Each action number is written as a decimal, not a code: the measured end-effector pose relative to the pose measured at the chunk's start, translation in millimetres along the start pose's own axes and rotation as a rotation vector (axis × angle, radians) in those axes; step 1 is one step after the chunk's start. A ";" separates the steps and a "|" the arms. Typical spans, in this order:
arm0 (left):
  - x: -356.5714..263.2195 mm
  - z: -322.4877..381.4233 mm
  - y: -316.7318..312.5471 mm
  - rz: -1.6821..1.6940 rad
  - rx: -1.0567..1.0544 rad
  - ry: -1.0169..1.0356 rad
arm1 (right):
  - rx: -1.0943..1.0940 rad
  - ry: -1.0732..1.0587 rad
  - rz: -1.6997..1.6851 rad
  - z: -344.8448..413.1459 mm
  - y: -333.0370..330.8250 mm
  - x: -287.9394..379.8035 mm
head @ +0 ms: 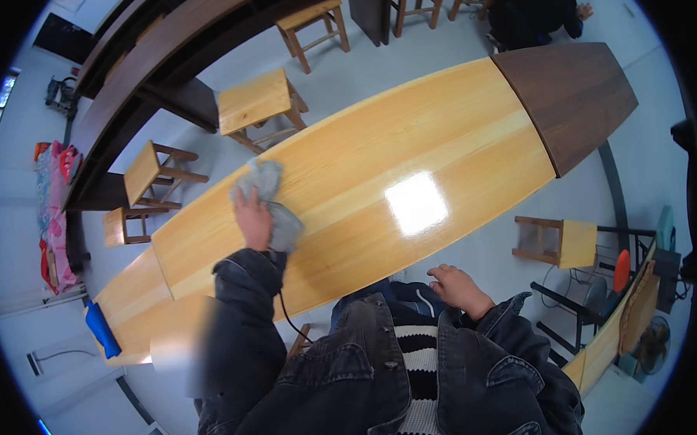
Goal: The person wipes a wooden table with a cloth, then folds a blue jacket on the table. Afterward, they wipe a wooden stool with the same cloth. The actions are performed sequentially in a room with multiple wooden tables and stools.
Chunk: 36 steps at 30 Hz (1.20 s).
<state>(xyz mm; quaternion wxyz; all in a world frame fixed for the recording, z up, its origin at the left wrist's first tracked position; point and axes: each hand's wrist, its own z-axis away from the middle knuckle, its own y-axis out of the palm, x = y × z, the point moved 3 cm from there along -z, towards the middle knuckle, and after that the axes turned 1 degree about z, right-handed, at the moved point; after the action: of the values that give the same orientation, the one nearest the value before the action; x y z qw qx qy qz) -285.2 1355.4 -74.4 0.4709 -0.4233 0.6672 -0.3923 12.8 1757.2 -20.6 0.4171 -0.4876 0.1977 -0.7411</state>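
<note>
My left hand presses on a crumpled grey cloth, which lies on the light wooden tabletop toward its far left part. Parts of the cloth spread out above and to the right of the fingers. Beyond the near edge of the table, in front of my body, my right hand hangs in the air with its fingers loosely apart and nothing in it. A bright reflection shows on the glossy wood between the hands and the dark brown end panel.
Wooden stools stand beyond the table near long dark shelving. Another stool is at the right. A blue object lies at the table's left end. A person in black crouches at the upper right.
</note>
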 end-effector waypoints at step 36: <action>-138.7 122.3 -32.2 0.738 0.311 -0.355 | -0.080 -0.201 0.201 -204.2 -3.8 129.7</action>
<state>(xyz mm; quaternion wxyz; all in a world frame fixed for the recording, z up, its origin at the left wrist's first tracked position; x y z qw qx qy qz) -133.9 1458.9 -34.0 0.7449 -0.1417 0.6156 -0.2148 -193.0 1631.0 -36.8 0.4871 -0.5535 0.2320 -0.6344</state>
